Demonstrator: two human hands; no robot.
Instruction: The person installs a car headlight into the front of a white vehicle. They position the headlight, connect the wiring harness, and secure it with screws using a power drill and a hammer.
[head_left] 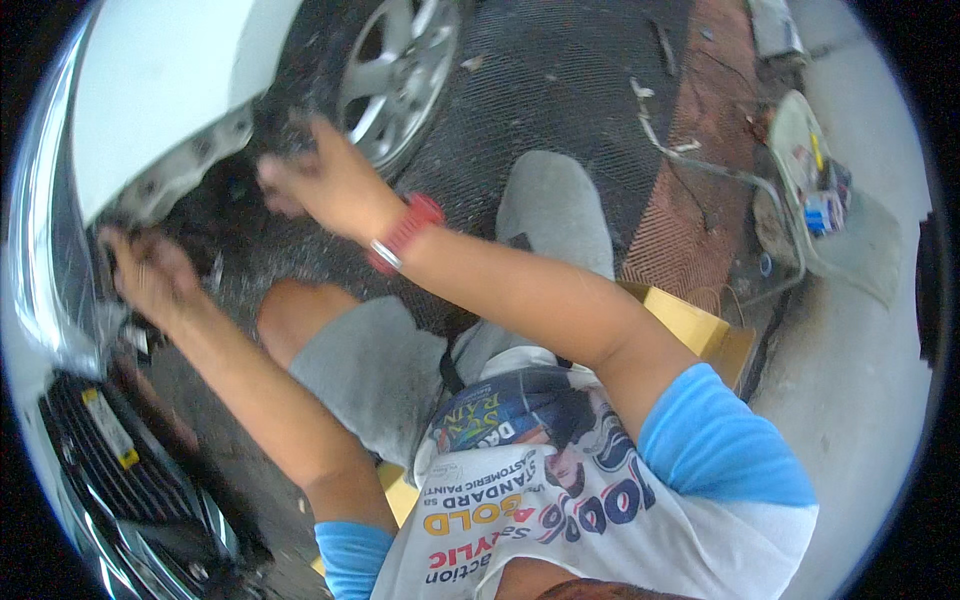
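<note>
A white car's fender [185,70] stands at the upper left, its lower metal edge [190,165] bare, with holes along it. My left hand [155,270] is up at the front end of that edge, below the headlight [45,240]. Its fingers are curled, and what they grip, if anything, is hidden. Smeared by motion, my right hand [310,180] is near the wheel arch, just left of the wheel [395,80]. I cannot make out whether it holds anything. A red watch [405,232] is on my right wrist.
A black grille [130,470] lies along the lower left. Dark ribbed matting [560,80] covers the floor beside a reddish mat [690,180]. At the right, a chair [850,240] with a metal frame carries small items. Yellow box flaps [680,320] show behind my right arm.
</note>
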